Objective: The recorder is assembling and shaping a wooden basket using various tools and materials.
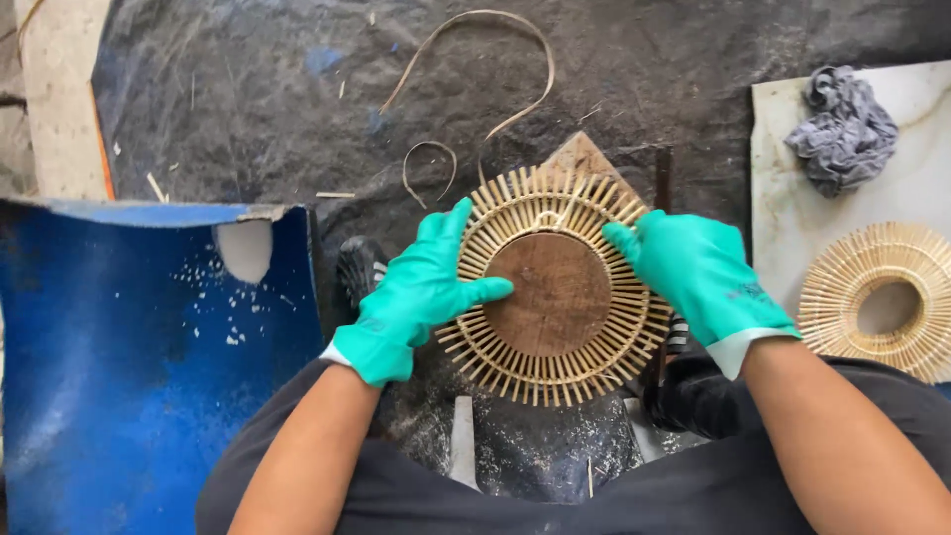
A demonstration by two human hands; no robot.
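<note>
Both hands wear teal rubber gloves and press flat on one sunburst ring of thin bamboo sticks [555,287], which lies over a round brown wooden disc [548,294] in front of the person's lap. The left hand [421,287] spreads its fingers over the ring's left rim with the thumb reaching onto the disc; the right hand [698,277] covers the right rim, fingers together. Neither hand grips anything; they seem to be pinning the ring so the spokes stay even around the disc. A second, finished-looking sunburst ring [882,297] rests well apart on a pale marble slab [783,218] to the right, beside one crumpled grey rag [842,124]. Two curled strips of cane, a long one [475,20] and a short one [429,163], lie on the dark tarpaulin [248,99] beyond. A blue barrel piece [129,347] stands at the left.
</note>
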